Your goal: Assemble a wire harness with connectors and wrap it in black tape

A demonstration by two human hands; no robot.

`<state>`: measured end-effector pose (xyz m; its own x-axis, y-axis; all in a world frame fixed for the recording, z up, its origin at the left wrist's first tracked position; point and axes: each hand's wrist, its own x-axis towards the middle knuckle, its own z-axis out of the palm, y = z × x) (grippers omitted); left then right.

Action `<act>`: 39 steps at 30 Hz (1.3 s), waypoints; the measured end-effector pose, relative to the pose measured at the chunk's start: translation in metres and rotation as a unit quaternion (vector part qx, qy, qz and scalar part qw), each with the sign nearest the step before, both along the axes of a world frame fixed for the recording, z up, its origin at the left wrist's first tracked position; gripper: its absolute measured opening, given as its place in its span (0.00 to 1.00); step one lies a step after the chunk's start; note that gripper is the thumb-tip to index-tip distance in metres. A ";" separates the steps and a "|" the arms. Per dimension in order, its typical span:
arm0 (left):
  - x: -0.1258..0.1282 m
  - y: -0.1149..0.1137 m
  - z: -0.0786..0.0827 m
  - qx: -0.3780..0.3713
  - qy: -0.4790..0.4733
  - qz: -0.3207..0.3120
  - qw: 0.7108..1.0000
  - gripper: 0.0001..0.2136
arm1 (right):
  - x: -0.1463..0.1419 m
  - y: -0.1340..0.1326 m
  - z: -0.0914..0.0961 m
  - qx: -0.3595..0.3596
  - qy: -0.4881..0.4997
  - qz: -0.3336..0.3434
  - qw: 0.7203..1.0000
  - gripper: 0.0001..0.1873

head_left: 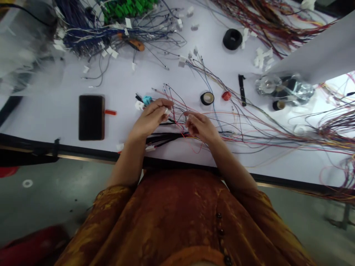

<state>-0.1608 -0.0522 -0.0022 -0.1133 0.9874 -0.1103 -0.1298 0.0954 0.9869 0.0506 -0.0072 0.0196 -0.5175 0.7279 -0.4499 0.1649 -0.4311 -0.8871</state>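
Between the thumb and fingers of my left hand (151,120) is a small white connector (167,111), with thin wires by it. My right hand (202,126) is closed in a pinch among the thin wires, a short way to the right; what its fingertips hold is too small to make out. Just left of my left hand lie a light-blue connector (147,99) and a white connector (139,105). Beneath both hands runs a wire bundle with black sleeving (166,138). Loose wire ends with terminals (165,85) point up beyond my fingers.
A dark phone-like slab (91,117) lies at left beside an orange strip (110,112). Tape rolls (232,39), a red piece (226,96) and a black tool (242,90) sit at right. Blue wire bundles (91,37) and green connectors (130,9) fill the back.
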 end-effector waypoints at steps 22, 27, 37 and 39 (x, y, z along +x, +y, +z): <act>-0.018 -0.010 -0.009 0.064 -0.020 0.108 0.992 0.17 | -0.050 0.010 0.013 0.454 -0.087 0.077 0.884 0.08; -0.019 -0.010 -0.008 0.065 -0.004 0.110 0.992 0.17 | -0.045 0.010 0.012 0.457 -0.109 0.106 0.876 0.08; -0.019 -0.011 -0.011 0.052 0.011 0.104 0.993 0.19 | -0.046 0.010 0.011 0.465 -0.095 0.106 0.874 0.09; -0.018 -0.011 -0.011 0.059 0.011 0.100 0.993 0.17 | -0.047 0.011 0.010 0.461 -0.088 0.108 0.876 0.10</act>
<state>-0.1792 -0.0627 -0.0133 -0.3102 0.9506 0.0096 -0.1127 -0.0468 0.9925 0.0032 0.0037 0.0298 -0.6701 0.7174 0.1906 0.3242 0.5138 -0.7943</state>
